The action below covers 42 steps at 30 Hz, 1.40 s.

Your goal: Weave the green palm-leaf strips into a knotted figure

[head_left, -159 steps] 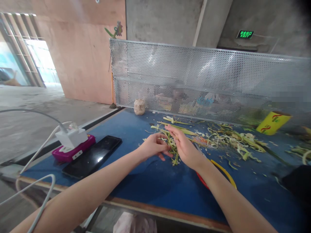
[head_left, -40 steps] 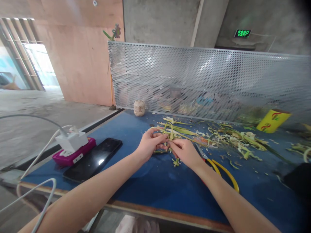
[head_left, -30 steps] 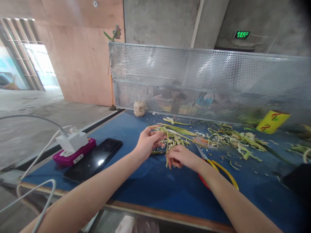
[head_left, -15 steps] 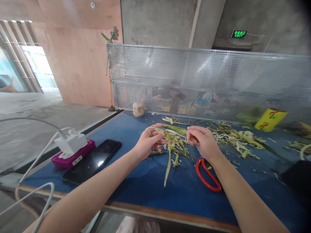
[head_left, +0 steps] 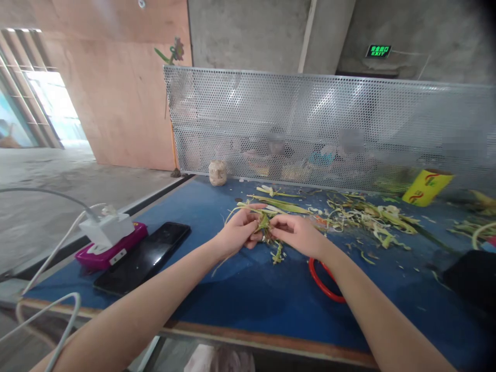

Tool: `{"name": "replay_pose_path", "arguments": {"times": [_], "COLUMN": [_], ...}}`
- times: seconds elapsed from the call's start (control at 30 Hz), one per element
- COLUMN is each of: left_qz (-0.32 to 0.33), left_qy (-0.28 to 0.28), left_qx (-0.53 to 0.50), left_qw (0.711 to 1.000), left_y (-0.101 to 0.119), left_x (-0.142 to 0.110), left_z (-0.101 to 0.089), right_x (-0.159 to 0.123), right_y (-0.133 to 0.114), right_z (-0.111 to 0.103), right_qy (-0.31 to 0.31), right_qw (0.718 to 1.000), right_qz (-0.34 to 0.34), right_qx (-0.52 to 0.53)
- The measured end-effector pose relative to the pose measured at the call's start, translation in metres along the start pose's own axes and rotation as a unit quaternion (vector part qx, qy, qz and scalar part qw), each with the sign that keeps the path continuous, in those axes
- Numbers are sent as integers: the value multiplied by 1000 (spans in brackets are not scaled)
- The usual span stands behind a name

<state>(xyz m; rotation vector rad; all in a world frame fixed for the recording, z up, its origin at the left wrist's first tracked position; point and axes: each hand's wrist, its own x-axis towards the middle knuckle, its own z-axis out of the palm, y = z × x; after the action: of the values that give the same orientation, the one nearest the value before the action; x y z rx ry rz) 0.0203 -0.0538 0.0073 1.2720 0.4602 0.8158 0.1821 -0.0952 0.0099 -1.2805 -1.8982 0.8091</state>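
Observation:
My left hand (head_left: 240, 227) is closed round a small bunch of pale green plant strips (head_left: 264, 222), with thin ends poking out past the fingers. From the other side my right hand (head_left: 298, 233) pinches the same bunch, its fingertips nearly meeting the left ones. The fingers partly cover what they grip. Just below my right wrist lies a red-handled cutting tool (head_left: 323, 285); its blades are hidden under the hand. Beyond the hands, long flat green leaves (head_left: 282, 205) rest on the blue tabletop (head_left: 248, 305). A crumbled green scrap (head_left: 277, 254) lies just below my fingers.
Peelings (head_left: 372, 217) spread across the right. A yellow printed roll (head_left: 428, 187) stands near the perforated metal screen (head_left: 310, 119). At left are a black phone (head_left: 143, 258), a purple power strip (head_left: 112, 253) with white adapters, and cables. A whitish lump (head_left: 217, 172) sits at the back.
My right hand has moved left to the bunch and now grips it beside the left hand. The long strip hanging below the left hand no longer hangs there.

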Motion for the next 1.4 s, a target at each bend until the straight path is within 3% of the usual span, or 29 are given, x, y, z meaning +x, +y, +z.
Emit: {"name": "replay_pose_path", "arguments": {"times": [0.2, 0.53, 0.77, 0.93, 1.07, 1.23, 1.4], "left_qz": [18, 53, 11, 30, 40, 77, 109], "left_qy": [17, 50, -13, -13, -17, 2, 10], "left_qx": [14, -3, 3, 46, 99, 122, 148], "left_qw": [1000, 997, 1000, 998, 994, 990, 983], "left_y": [-1, 2, -1, -2, -2, -4, -3], "left_x": [1, 7, 3, 3, 5, 8, 7], "left_z": [0, -11, -6, -6, -7, -9, -8], "right_x": [-3, -9, -5, -6, -8, -8, -6], "right_y": [0, 6, -1, -3, -5, -5, -1], "right_z": [-5, -33, -19, -10, -10, -10, -5], "right_qy": [-34, 32, 32, 17, 2, -19, -52], "right_qw": [997, 998, 997, 994, 997, 991, 990], "right_qz": [22, 15, 26, 10, 28, 135, 131], "right_qx": [67, 58, -60, -106, -78, 17, -12]}}
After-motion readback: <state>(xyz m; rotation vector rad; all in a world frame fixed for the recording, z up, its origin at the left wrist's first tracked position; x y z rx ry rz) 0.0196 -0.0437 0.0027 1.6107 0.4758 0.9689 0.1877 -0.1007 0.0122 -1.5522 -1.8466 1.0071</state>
